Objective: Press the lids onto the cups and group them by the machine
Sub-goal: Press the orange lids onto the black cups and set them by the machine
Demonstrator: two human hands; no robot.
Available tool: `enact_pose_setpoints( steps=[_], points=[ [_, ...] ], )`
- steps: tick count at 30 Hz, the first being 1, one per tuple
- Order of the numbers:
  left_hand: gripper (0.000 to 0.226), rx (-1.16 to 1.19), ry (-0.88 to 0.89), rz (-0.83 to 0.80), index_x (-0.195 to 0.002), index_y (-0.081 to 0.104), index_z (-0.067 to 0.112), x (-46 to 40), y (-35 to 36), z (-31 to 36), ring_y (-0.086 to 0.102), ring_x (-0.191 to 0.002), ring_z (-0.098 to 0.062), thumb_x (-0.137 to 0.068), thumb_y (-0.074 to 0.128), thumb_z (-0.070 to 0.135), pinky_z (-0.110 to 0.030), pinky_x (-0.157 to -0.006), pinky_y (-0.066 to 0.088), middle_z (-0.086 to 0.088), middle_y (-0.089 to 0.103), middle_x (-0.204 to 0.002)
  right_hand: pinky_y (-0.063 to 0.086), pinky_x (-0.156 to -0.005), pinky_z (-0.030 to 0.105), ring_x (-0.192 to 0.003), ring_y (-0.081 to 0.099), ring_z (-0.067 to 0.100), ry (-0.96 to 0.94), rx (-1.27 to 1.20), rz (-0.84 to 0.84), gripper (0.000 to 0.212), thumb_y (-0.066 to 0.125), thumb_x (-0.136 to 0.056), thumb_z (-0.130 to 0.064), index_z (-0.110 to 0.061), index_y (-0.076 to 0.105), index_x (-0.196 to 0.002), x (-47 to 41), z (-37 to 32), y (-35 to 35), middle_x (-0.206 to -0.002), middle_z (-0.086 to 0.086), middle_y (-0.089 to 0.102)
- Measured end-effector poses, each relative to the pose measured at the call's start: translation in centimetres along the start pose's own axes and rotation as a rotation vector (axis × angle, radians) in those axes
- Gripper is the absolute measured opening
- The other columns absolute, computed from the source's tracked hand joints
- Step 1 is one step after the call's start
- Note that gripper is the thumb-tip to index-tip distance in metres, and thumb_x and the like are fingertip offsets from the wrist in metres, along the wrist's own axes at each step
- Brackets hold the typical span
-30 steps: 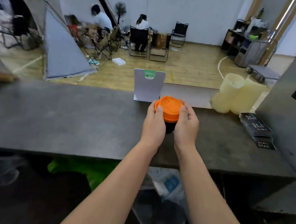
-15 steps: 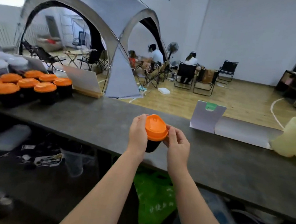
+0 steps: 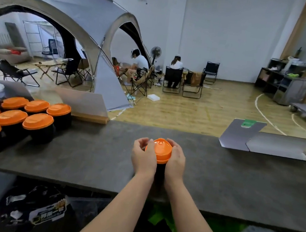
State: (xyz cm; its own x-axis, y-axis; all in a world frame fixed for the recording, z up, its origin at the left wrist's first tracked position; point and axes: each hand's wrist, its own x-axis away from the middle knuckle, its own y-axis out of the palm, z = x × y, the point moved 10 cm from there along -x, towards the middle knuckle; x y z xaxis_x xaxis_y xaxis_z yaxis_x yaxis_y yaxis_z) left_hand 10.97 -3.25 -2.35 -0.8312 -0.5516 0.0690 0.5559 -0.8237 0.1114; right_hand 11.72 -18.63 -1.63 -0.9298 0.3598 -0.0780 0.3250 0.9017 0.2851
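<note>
Your left hand (image 3: 143,158) and right hand (image 3: 175,162) curl round one black cup (image 3: 160,172) from either side, fingers hooked over the rim of its orange lid (image 3: 160,150). The cup sits between your palms over the middle of the dark worktop (image 3: 89,152). It stands roughly upright, lid tipped slightly toward you, its drinking hole on the far edge. Further off to your left, a group of lidded cups (image 3: 20,119) stands close together on the worktop.
</note>
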Motion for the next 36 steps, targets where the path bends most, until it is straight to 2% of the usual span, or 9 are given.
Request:
enact_pose_setpoints(
  steps=[3,7,11,15,19,22,27,32,36],
  points=[
    [0.013,0.006,0.011,-0.056,-0.088,0.066,0.026,-1.5,-0.3,-0.9,0.065,-0.095,-0.019,-0.095,0.055,0.028,-0.045,-0.089,0.056,0.006,0.069,-0.094,0.054,-0.073,0.027,-0.089,0.063,0.017,-0.011,-0.014,0.119,0.030,0.034,-0.102,-0.009,-0.016,0.063,-0.097,0.4,1.4,0.6,-0.096,0.002,0.066],
    [0.026,0.047,0.120,-0.233,-0.107,0.064,0.030,-0.4,0.8,-1.1,0.065,-0.099,-0.016,-0.088,0.050,0.039,-0.035,-0.083,0.057,0.005,0.067,-0.108,0.050,-0.064,0.014,-0.078,0.062,-0.001,-0.073,0.022,0.114,0.028,0.031,-0.104,-0.008,-0.008,0.059,-0.105,1.2,1.2,0.5,-0.097,0.000,0.063],
    [0.028,-0.001,0.229,-0.267,-0.109,0.061,0.031,-0.5,0.8,-0.5,0.064,-0.095,-0.009,-0.089,0.044,0.039,-0.028,-0.077,0.055,0.009,0.066,-0.105,0.051,-0.063,0.016,-0.082,0.063,0.005,-0.102,0.044,0.097,0.024,0.034,-0.104,-0.013,-0.012,0.059,-0.105,1.0,1.3,0.5,-0.100,0.001,0.063],
    [0.028,-0.064,0.284,-0.304,-0.112,0.060,0.035,-0.3,0.6,-0.2,0.062,-0.095,0.001,-0.092,0.041,0.041,-0.023,-0.077,0.054,0.016,0.066,-0.105,0.053,-0.066,0.020,-0.083,0.064,0.007,-0.149,0.049,0.068,0.030,0.036,-0.091,-0.029,-0.017,0.061,-0.100,0.7,1.5,0.7,-0.099,0.003,0.066],
    [0.035,-0.108,0.359,-0.282,-0.117,0.060,0.033,-0.2,0.4,-0.1,0.063,-0.097,0.002,-0.096,0.033,0.041,-0.024,-0.079,0.055,0.020,0.065,-0.105,0.054,-0.069,0.025,-0.087,0.066,0.017,-0.183,0.037,0.079,0.031,0.036,-0.090,-0.027,-0.017,0.064,-0.097,0.2,1.8,0.6,-0.097,0.005,0.068],
    [0.042,-0.134,0.399,-0.230,-0.121,0.057,0.032,0.0,0.1,-0.2,0.062,-0.097,0.003,-0.098,0.024,0.043,-0.026,-0.079,0.056,0.019,0.064,-0.109,0.053,-0.066,0.018,-0.084,0.066,0.008,-0.217,0.019,0.097,0.032,0.035,-0.090,-0.025,-0.013,0.064,-0.097,0.3,1.4,0.7,-0.094,0.002,0.068],
    [0.036,-0.124,0.414,-0.225,-0.118,0.055,0.037,-0.1,0.1,-0.2,0.061,-0.099,0.004,-0.098,0.026,0.036,-0.022,-0.077,0.054,0.025,0.063,-0.105,0.053,-0.065,0.019,-0.084,0.066,0.009,-0.232,0.011,0.088,0.031,0.034,-0.090,-0.025,-0.013,0.062,-0.097,0.2,1.5,0.6,-0.094,0.001,0.068],
    [0.033,-0.068,0.399,-0.246,-0.114,0.055,0.037,-0.2,0.4,-0.5,0.064,-0.098,-0.002,-0.098,0.027,0.033,-0.029,-0.078,0.057,0.030,0.061,-0.107,0.053,-0.064,0.019,-0.084,0.067,0.009,-0.245,-0.008,0.076,0.033,0.035,-0.089,-0.026,-0.007,0.060,-0.099,0.2,1.7,0.6,-0.095,0.004,0.067],
    [0.035,-0.051,0.422,-0.241,-0.113,0.056,0.034,-0.2,0.4,-0.2,0.063,-0.096,-0.001,-0.097,0.025,0.033,-0.022,-0.076,0.054,0.029,0.062,-0.106,0.054,-0.068,0.023,-0.083,0.066,0.012,-0.255,-0.003,0.090,0.029,0.034,-0.090,-0.022,-0.010,0.060,-0.095,0.0,1.9,0.5,-0.093,0.004,0.067]
  ],
)
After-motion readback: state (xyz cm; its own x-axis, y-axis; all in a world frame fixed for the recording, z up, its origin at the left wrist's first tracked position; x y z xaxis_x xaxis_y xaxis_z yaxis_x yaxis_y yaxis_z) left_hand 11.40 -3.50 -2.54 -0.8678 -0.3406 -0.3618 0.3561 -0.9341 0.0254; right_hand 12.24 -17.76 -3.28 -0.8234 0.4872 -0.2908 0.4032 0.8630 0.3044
